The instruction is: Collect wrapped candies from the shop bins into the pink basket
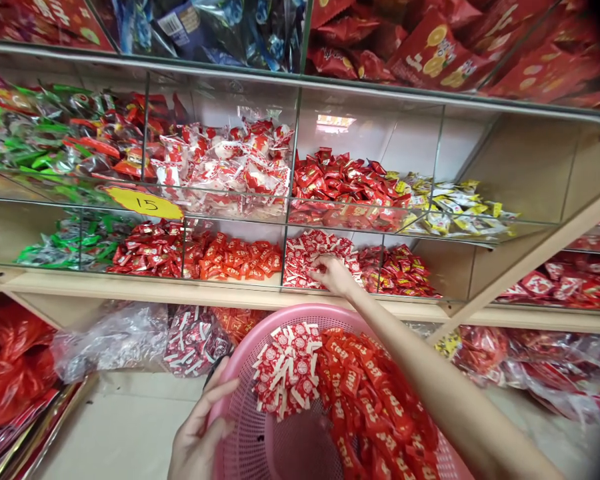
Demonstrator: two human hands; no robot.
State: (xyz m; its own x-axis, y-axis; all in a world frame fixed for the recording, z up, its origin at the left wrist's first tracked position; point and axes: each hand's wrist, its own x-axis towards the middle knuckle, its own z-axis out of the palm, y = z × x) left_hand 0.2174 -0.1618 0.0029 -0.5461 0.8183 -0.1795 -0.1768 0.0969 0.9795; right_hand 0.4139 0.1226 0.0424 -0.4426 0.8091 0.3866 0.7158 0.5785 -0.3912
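My left hand (200, 427) is closed on the left rim of a pink plastic basket (243, 333), which is tilted towards me. Inside the basket, red-and-white wrapped candies (290, 367) lie in a heap on the left and orange-red wrapped candies (370, 393) fill the right. Beyond the basket, my right hand (334, 275) reaches into a low glass-fronted shelf compartment, among more red-and-white wrapped candies (300, 257). Its fingers are curled down at the pile, and whatever they hold, if anything, is hidden. My right forearm crosses above the basket's right side.
Glass dividers (283, 257) split the shelves into compartments of wrapped sweets. A yellow tag marked 15 (145, 202) hangs on the middle shelf's front. Below the wooden shelf edge (220, 288) lie clear plastic bags (115, 340) of sweets. A wooden upright (540, 250) slants at the right.
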